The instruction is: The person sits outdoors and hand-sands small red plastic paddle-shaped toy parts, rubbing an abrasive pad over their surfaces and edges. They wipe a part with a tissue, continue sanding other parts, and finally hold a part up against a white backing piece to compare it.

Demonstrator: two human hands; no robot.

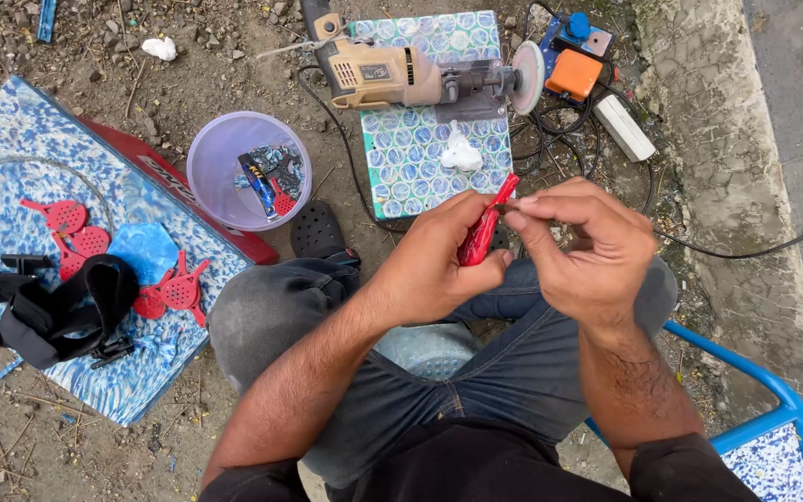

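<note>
My left hand (434, 260) grips a small red plastic piece (485, 228) edge-on, above my knees. The fingertips of my right hand (583, 246) pinch its upper end near the tip. Both hands hover in front of a patterned block (420, 149) that carries a tan electric drill (383, 72) with a grinding disc (529, 76) on its shaft. A white lump (462, 151) lies on that block.
A lilac plastic bowl (225, 172) holds dark and red bits. At left, a blue mottled board (11, 158) bears several red perforated pieces (81, 237) and a black strap (62, 311). Cables, an orange switch box (573, 72), a kerb at right and a blue stool frame (773, 400) surround me.
</note>
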